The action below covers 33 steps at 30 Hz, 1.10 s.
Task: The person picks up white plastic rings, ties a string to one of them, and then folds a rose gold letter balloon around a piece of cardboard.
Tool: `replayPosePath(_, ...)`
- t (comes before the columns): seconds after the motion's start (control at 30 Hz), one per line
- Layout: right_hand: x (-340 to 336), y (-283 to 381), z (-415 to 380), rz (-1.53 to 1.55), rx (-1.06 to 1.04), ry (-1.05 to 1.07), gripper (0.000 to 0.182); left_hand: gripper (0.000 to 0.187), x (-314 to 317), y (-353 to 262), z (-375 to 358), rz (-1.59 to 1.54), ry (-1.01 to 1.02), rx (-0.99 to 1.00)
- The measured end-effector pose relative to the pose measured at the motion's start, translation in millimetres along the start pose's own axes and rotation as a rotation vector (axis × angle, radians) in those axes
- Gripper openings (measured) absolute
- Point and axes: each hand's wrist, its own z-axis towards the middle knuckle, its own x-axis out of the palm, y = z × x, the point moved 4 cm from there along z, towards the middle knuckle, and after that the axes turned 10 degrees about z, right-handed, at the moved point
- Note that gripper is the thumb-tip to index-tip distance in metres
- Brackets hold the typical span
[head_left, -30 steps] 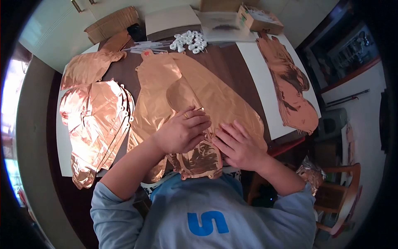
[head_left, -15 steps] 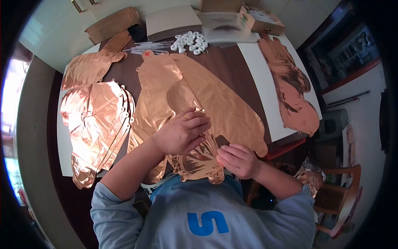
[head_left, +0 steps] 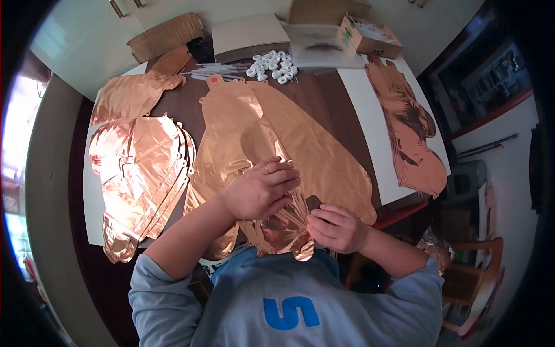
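A flat copper-coloured foil balloon (head_left: 312,144) lies in front of me, its near end pulled up into creases at the table's edge. My left hand (head_left: 263,189) rests on the middle of it, fingers curled closed around a fold of the foil. Lower and to the right, my right hand (head_left: 340,229) pinches the balloon's gathered edge between thumb and fingers. Radiating creases run through the foil to that pinch. The fingertips of both hands are partly hidden.
More foil balloons (head_left: 141,156) lie stacked on the left, with another stack (head_left: 413,136) on a white sheet at right. Along the back are white ribbon rolls (head_left: 272,65), thin white sticks (head_left: 217,72), a stack of card (head_left: 250,34) and a cardboard box (head_left: 370,39). A wooden chair (head_left: 477,283) stands at right.
The camera view has shifted slightly. Both hands keep their hold, and the foil near my right hand is drawn into tighter creases, with the lower edge turned.
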Motion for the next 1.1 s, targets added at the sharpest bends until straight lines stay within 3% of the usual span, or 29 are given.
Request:
replayPosePath(0.93, -3.5, 7.7, 4.3, -0.036, 0.026, 0.041, 0.023, 0.034, -4.9, -0.5, -1.6, 0.080, -0.076, 0.079)
replayPosePath(1.03, -5.6, 7.7, 5.7, -0.029, 0.029, 0.049, 0.025, 0.036, -22.6, -5.5, -5.5, 0.118, -0.188, 0.033)
replayPosePath(1.1, -7.1, 7.0, 5.8, -0.018, 0.026, 0.058, 0.027, 0.047, -29.4, -0.6, -20.0, 0.162, -0.239, -0.132)
